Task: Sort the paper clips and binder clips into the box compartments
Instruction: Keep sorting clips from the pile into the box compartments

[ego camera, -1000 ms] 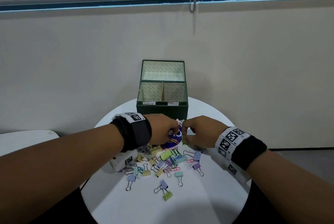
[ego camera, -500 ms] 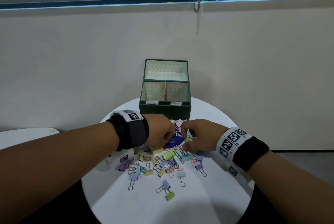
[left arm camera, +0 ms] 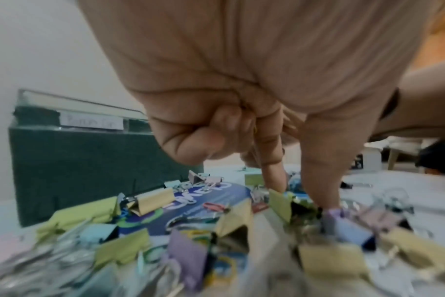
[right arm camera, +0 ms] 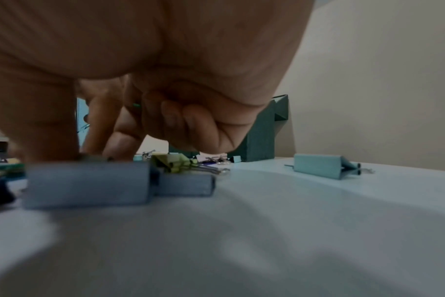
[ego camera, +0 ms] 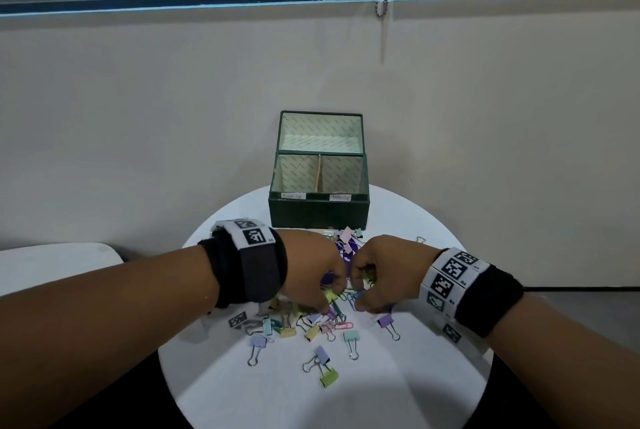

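Both forearms reach in from the near edge of the round white table (ego camera: pixel 398 394), knuckles up, the two hands almost meeting over the heap of clips (ego camera: pixel 311 321); the left hand (ego camera: pixel 311 273) is bent down at the wrist, its outer fingers curled into the palm in the left wrist view while the forefinger (left arm camera: pixel 272 172) and thumb (left arm camera: pixel 323 180) point down into the pile, their tips among a green and a lilac binder clip (left arm camera: pixel 343 227); whether they already pinch one of them is lost in blur; the right hand (ego camera: pixel 384 273) is likewise curled, its little and ring fingers (right arm camera: pixel 191 124) folded against the palm with something green showing inside the fold, too small to name, and its thumb and forefinger reach down behind a blue-grey binder clip (right arm camera: pixel 89 182), so I cannot tell what they grip; the pastel binder clips and wire paper clips lie scattered on the table in front of the green box (ego camera: pixel 318 215), lid open, two labelled front compartments; the label writing is unreadable; a blue printed packet (left arm camera: pixel 191 205) lies partly buried under the heap.
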A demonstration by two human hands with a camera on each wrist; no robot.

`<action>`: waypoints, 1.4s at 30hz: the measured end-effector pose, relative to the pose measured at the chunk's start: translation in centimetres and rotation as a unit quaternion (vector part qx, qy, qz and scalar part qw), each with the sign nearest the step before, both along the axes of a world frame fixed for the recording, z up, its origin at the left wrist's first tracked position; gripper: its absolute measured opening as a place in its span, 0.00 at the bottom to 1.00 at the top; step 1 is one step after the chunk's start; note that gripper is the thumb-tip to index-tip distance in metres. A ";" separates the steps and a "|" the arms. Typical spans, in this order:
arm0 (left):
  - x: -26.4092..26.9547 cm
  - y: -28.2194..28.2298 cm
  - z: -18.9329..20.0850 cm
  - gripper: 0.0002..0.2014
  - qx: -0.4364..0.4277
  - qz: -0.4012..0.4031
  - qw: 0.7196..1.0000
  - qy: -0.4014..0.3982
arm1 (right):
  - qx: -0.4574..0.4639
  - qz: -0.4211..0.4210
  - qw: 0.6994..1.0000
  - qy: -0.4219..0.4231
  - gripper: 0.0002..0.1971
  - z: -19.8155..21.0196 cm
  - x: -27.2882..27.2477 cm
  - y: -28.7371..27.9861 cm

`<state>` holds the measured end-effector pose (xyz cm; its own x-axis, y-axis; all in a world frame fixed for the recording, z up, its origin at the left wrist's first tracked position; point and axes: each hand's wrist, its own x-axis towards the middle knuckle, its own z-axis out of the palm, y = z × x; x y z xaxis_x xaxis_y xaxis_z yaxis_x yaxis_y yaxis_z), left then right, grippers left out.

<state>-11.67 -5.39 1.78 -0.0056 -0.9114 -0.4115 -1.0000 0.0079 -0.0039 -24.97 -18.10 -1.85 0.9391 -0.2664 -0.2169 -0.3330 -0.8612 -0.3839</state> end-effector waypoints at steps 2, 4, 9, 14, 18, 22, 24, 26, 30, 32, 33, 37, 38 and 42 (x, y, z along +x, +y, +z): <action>0.2 0.3 -0.2 0.16 -0.003 -0.005 1.000 0.008 | 0.005 -0.012 1.000 -0.026 0.09 0.1 -0.1 -0.2; 0.5 0.6 -0.3 0.14 -0.003 0.004 1.000 0.021 | 0.003 -0.031 0.997 -0.076 0.06 0.3 -0.3 -0.3; 1.8 1.1 0.9 0.10 0.006 0.071 0.995 0.066 | -0.043 -0.065 0.988 -0.130 0.06 0.5 0.0 -0.7; 4.0 0.6 2.7 0.09 -0.021 0.139 0.990 0.003 | -0.076 -0.090 0.987 -0.113 0.13 0.4 0.3 -0.9; 3.8 0.0 2.6 0.20 -0.019 0.119 0.992 -0.047 | -0.061 -0.066 0.991 -0.104 0.08 0.6 -0.1 -0.2; 1.9 -0.4 1.1 0.37 0.022 0.090 0.995 -0.028 | -0.038 -0.014 0.999 0.006 0.25 0.9 -0.3 0.9; 1.0 -0.2 0.2 0.35 0.024 0.069 0.995 -0.060 | -0.049 0.014 0.998 0.028 0.24 1.0 0.0 0.9; 0.4 0.3 -0.5 0.24 -0.019 0.040 0.997 -0.059 | -0.053 0.013 0.998 0.016 0.17 0.8 0.2 0.8; -0.6 1.1 -1.1 0.12 -0.031 -0.040 0.996 -0.077 | -0.045 0.000 0.999 0.026 0.08 0.2 0.6 0.7; -0.9 1.2 -1.3 0.09 -0.035 -0.026 0.996 -0.075 | -0.047 0.002 0.999 0.025 0.05 0.2 0.6 0.7; -0.9 1.2 -1.5 0.08 -0.035 -0.006 0.997 -0.061 | -0.047 0.003 0.999 0.024 0.05 0.2 0.5 0.8; 0.3 0.8 -1.3 0.04 0.013 0.065 0.998 0.019 | -0.037 -0.001 0.998 0.048 0.07 0.3 0.4 1.1; 0.6 0.8 -1.1 0.05 0.027 0.079 0.996 0.040 | -0.032 -0.002 0.998 0.049 0.07 0.3 0.4 1.2; 3.0 0.8 0.3 0.09 0.056 0.154 0.976 0.145 | -0.005 -0.009 1.000 0.028 0.09 0.3 0.3 1.0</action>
